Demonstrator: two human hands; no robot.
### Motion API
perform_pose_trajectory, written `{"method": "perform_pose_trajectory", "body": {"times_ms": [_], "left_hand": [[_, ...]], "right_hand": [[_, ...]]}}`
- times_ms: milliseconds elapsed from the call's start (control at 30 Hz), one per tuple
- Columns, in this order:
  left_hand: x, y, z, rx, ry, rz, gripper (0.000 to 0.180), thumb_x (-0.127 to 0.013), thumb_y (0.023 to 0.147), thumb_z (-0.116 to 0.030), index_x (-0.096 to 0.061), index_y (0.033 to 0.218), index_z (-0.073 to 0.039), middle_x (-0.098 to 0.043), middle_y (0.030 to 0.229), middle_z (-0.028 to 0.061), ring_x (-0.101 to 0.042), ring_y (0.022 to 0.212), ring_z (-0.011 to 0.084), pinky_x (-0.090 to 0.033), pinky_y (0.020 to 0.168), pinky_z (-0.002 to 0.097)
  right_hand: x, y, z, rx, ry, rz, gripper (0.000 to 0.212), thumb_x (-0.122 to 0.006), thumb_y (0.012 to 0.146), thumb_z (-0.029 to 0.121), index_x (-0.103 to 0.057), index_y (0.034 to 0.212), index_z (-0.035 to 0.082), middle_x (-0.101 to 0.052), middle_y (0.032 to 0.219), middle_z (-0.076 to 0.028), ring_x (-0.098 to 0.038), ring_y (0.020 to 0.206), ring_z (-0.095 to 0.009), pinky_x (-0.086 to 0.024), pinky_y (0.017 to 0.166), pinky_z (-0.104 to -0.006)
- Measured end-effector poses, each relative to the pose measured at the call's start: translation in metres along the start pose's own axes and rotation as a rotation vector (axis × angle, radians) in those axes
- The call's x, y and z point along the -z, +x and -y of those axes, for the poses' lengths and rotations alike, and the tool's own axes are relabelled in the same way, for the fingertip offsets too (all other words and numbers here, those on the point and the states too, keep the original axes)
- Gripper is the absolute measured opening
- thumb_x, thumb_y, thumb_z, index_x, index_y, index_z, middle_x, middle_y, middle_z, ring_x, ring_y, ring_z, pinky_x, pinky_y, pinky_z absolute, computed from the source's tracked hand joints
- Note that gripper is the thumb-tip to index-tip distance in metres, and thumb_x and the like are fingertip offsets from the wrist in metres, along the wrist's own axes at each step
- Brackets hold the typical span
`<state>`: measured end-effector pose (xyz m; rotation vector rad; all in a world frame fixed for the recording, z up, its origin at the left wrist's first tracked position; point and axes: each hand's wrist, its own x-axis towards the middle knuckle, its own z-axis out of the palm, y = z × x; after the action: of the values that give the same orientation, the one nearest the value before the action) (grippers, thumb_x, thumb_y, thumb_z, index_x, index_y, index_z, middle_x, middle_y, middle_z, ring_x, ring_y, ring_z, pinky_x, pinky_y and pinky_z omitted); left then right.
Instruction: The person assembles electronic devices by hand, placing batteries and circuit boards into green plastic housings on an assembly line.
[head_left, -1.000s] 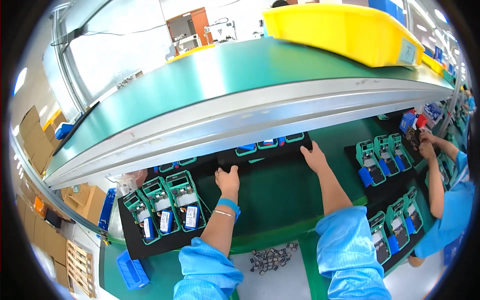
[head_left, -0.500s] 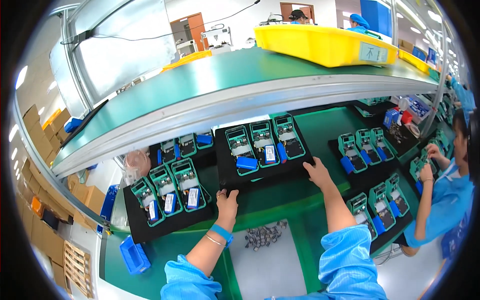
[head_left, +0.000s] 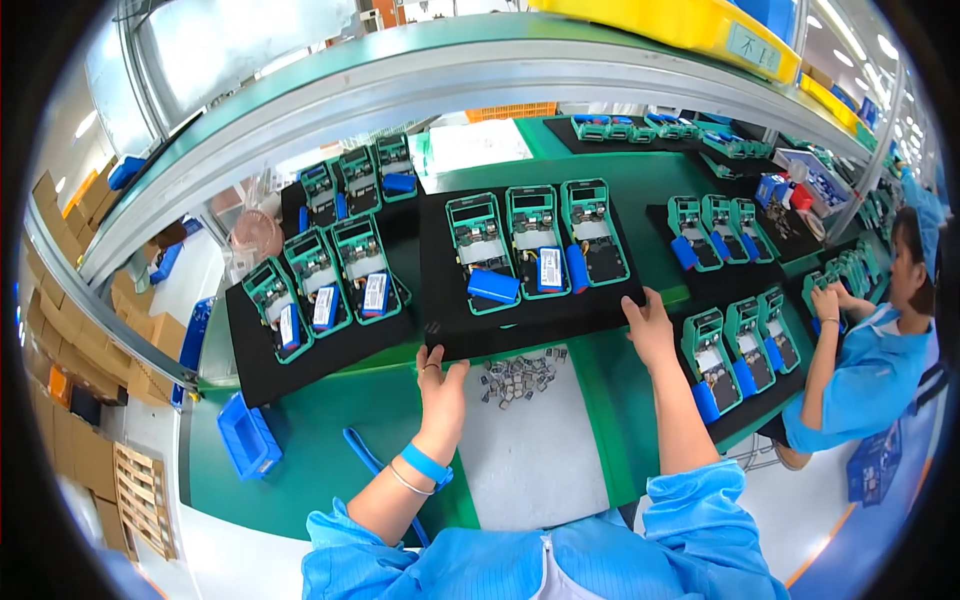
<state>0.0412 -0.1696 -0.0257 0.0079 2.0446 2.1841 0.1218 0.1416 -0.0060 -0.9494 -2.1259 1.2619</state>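
A black foam-like board (head_left: 470, 334) lies in front of me, bearing three green device housings: a left one (head_left: 479, 243), a middle one (head_left: 531, 226) and a right one (head_left: 598, 225). Each has a blue battery pack in or across its lower part; the left pack (head_left: 494, 287) lies slantwise. My left hand (head_left: 440, 395) grips the board's near left corner, the fingertips at its edge and the thumb apart. At the near right corner, my right hand (head_left: 652, 328) holds the edge, fingers partly hidden.
More boards with green housings stand left (head_left: 325, 352) and right (head_left: 735, 425). Small metallic parts (head_left: 520, 378) lie on a white sheet (head_left: 540, 465) nearer me. A blue bin (head_left: 248, 437) sits at left. A metal shelf edge (head_left: 450, 80) crosses above; a co-worker (head_left: 860, 350) works at right.
The board has come toward me in both hands, its near edge now close to the small metallic parts. My view has tilted down, and a blue strap shows beside my left forearm.
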Motion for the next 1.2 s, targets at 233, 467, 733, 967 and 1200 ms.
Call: {"method": "perform_pose_trajectory", "body": {"times_ms": [233,467,733,967,1200], "left_hand": [[0.014,-0.054,-0.002,0.001,0.232,0.068,0.07,-0.063,0.09,-0.028,-0.04,0.149,0.002,-0.013,0.164,0.0206,-0.016,0.151,0.0347,-0.021,0.121,0.0418],[0.042,-0.06,-0.01,-0.117,0.111,0.126,0.069,-0.064,0.087,-0.013,-0.039,0.151,-0.008,-0.024,0.159,0.0214,-0.026,0.146,0.0369,-0.027,0.116,0.049],[-0.013,0.001,-0.077,-0.883,0.716,0.273,0.061,-0.066,0.079,-0.009,-0.051,0.138,-0.005,-0.037,0.149,0.0257,-0.033,0.139,0.047,-0.029,0.114,0.0544],[-0.057,0.027,-0.056,-1.075,0.971,0.252,0.061,-0.078,0.079,-0.037,-0.06,0.128,-0.005,-0.045,0.14,0.0206,-0.034,0.137,0.04,-0.03,0.112,0.053],[-0.05,0.043,-0.054,-1.111,0.881,0.35,0.036,-0.08,0.079,-0.021,-0.066,0.109,-0.007,-0.056,0.113,0.0102,-0.05,0.117,0.0323,-0.038,0.103,0.047]], "right_hand": [[0.014,-0.03,-0.008,-0.035,0.095,-0.015,0.065,-0.067,0.093,0.036,-0.046,0.144,0.001,-0.064,0.088,-0.007,-0.062,0.08,-0.014,-0.052,0.067,-0.0295],[-0.004,-0.099,0.002,0.483,-0.106,-0.348,0.043,-0.066,0.086,0.009,-0.054,0.127,0.001,-0.056,0.119,-0.017,-0.055,0.113,-0.031,-0.044,0.094,-0.0391],[-0.067,-0.145,0.023,0.704,-0.306,0.155,0.016,-0.077,0.078,0.01,-0.068,0.09,0.006,-0.064,0.086,-0.012,-0.061,0.084,-0.032,-0.051,0.073,-0.0409],[-0.073,-0.129,0.028,0.836,-0.475,0.219,0.017,-0.078,0.071,0.013,-0.066,0.083,0.008,-0.061,0.082,-0.009,-0.061,0.079,-0.029,-0.051,0.07,-0.0411],[-0.063,-0.123,0.049,0.982,-0.654,0.449,0.009,-0.071,0.073,0.01,-0.065,0.079,0.006,-0.061,0.075,-0.01,-0.064,0.074,-0.028,-0.054,0.067,-0.0407]]}}
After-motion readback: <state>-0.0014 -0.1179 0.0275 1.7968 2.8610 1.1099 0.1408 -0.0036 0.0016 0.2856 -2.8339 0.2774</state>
